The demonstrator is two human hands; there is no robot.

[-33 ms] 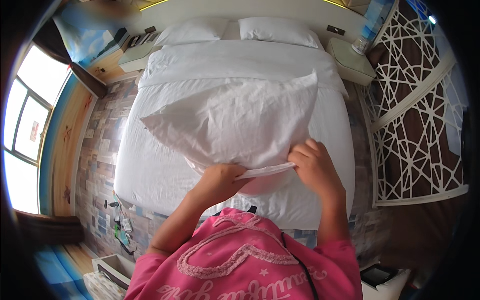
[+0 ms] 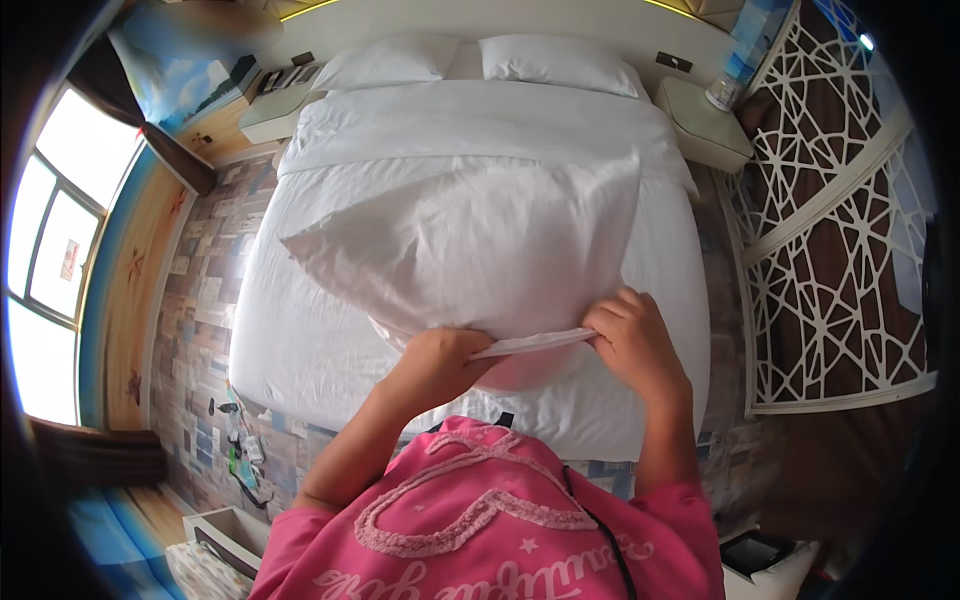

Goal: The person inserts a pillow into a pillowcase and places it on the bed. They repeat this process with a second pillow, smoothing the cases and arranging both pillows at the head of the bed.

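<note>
A white pillow in its pillowcase [image 2: 480, 250] is held up in front of me over the bed, its corners pointing far left and far right. My left hand [image 2: 440, 362] is closed on the near edge of the case. At the right end of that same hem, my right hand [image 2: 628, 330] pinches the cloth between thumb and fingers. The hem stretches as a narrow band between both hands. Below it a pale pinkish patch shows, partly hidden by the hem. How far the pillow fills the case cannot be seen.
The white-made bed [image 2: 300, 340] lies under the pillow, with two more pillows [image 2: 390, 62] at the headboard. Nightstands [image 2: 705, 125] flank it. A lattice screen [image 2: 830, 250] stands right, a window [image 2: 65, 230] left. Small items and a cord [image 2: 240, 450] lie on the floor.
My right hand has shifted slightly, its fingers a little lower and farther right on the hem. The right side of the pillowcase has changed its folds. My left hand stays in place.
</note>
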